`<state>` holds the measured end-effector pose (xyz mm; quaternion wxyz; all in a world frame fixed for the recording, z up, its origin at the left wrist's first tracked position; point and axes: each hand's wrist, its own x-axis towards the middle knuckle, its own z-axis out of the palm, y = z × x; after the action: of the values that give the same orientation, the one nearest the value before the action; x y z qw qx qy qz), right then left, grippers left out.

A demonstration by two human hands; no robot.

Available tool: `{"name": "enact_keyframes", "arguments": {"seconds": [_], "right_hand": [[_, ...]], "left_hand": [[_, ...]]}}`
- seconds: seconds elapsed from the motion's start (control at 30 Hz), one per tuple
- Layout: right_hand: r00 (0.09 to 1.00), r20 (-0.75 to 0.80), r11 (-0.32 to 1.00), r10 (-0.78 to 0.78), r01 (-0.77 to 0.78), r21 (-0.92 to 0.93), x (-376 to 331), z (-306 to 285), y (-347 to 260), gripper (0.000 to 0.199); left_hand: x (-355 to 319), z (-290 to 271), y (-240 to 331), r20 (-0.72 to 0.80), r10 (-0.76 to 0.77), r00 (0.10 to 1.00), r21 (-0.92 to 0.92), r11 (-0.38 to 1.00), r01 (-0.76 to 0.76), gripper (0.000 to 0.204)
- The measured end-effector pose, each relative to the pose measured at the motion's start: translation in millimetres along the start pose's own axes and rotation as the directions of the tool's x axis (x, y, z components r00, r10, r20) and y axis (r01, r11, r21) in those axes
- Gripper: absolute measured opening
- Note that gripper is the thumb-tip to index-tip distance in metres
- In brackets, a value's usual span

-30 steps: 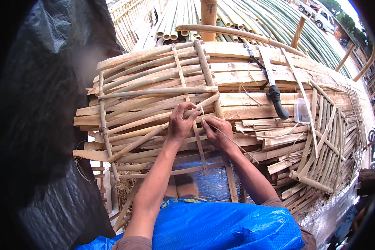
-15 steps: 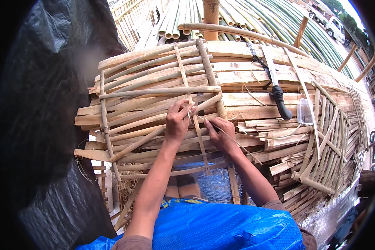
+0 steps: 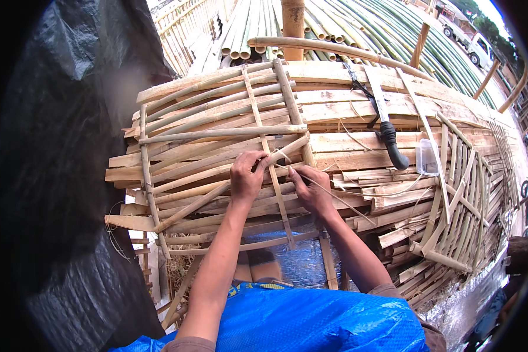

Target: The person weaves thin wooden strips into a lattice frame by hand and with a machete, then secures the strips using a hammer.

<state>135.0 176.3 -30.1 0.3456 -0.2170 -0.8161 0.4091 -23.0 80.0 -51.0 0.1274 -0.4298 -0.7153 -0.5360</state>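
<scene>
L hand [image 3: 249,176] is part-closed, fingers curled, thumb + forefinger tips nearly meeting at the spot where a diag. bamboo pole [image 3: 292,149] crosses a flat slat [image 3: 280,202]; can't tell if anything is pinched b/w the tips. R hand [image 3: 312,189] is mostly closed just R of the slat, thumb + forefinger pinching a thin pale strip [image 3: 350,205], other fingers curled under. Strip runs from the crossing thru R hand's grip, w/ a loose tail trailing down-R past the wrist. Short pale end sticks up by the crossing, just R of L fingertips. Slat + diag. pole are part of a bamboo frame [image 3: 291,102], which lies in front of the person w/ its upper part on stacked planks [image 3: 349,141]; frame has side rails L and R, w/ several thin poles running across. To the R, a long blade w/ black curved handle [image 3: 393,146] lies on the planks, w/ a clear plastic box [image 3: 426,159] near the handle's R side. Further R, a 2nd slatted frame [image 3: 464,202] leans on the pile. Blue sheet [image 3: 320,320] covers the lap; black sheet [image 3: 70,176] hangs far L. Long green bamboo poles [image 3: 387,38] lie beyond the planks, w/ a white truck [image 3: 480,51] upper R.
</scene>
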Motion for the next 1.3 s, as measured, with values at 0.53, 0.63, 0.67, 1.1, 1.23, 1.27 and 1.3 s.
{"name": "enact_keyframes", "arguments": {"seconds": [0.53, 0.63, 0.67, 1.1, 1.23, 1.27, 1.3], "right_hand": [[0.993, 0.028, 0.986, 0.114, -0.116, 0.119, 3, -1, -1, 0.025], [0.993, 0.042, 0.984, 0.109, -0.114, 0.139, 3, -2, -3, 0.027], [0.993, 0.048, 0.982, 0.112, -0.118, 0.151, 3, -1, -1, 0.027], [0.987, 0.120, 0.972, 0.105, -0.127, 0.196, 4, 5, -10, 0.024], [0.990, 0.108, 0.973, 0.087, -0.108, 0.206, 0, 5, -20, 0.022], [0.988, 0.113, 0.967, 0.104, -0.127, 0.221, 0, 6, -15, 0.023], [0.986, 0.118, 0.960, 0.121, -0.146, 0.240, -1, 6, -12, 0.023]], "left_hand": [[-3, -2, 4, 0.000, 0.079, 0.997, 0.052, 0.996, -0.078, 0.015], [-3, -3, 5, 0.011, 0.091, 0.996, 0.079, 0.993, -0.092, 0.014], [-3, -2, 5, -0.010, 0.060, 0.998, 0.067, 0.996, -0.059, 0.014], [-3, -2, 4, 0.002, 0.081, 0.997, 0.021, 0.996, -0.082, 0.014], [-2, -3, 5, 0.021, 0.120, 0.993, 0.056, 0.991, -0.121, 0.013], [-2, -3, 6, 0.017, 0.111, 0.994, 0.029, 0.993, -0.111, 0.012], [-1, -2, 6, 0.015, 0.103, 0.995, 0.004, 0.995, -0.103, 0.011]]}}
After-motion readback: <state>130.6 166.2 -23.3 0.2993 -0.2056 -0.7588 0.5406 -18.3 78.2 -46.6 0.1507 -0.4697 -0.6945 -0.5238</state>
